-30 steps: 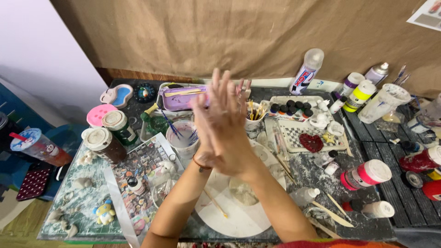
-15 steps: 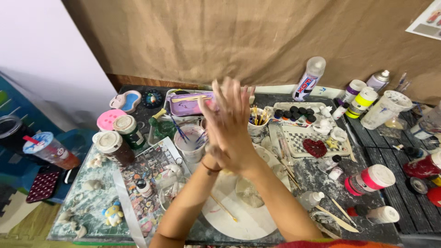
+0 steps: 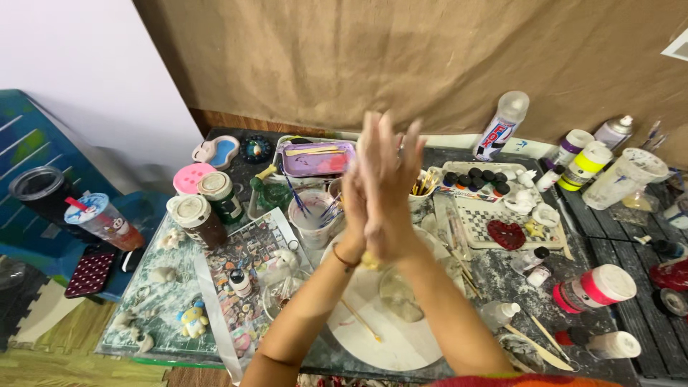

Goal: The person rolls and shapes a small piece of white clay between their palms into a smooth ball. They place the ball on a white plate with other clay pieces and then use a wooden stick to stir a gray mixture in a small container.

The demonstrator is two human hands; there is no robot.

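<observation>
My left hand and my right hand are pressed palm to palm, fingers straight and pointing away from me, held above the table. A small yellowish lump of clay peeks out between the heels of the palms. A thin bracelet sits on my left wrist. Below the hands lies a round white plate with a thin wooden stick on it. Just past the hands, a white cup of paintbrushes stands left of a second brush pot.
The dark table is crowded. A purple tray, two lidded jars and small clay figures lie left. A checkered tray with a red heart, paint bottles and a spray can lie right. A straw cup stands off the table's left edge.
My hands stay pressed together and have slid a little against each other. The camera has shifted, so the table sits slightly lower and further right in view.
</observation>
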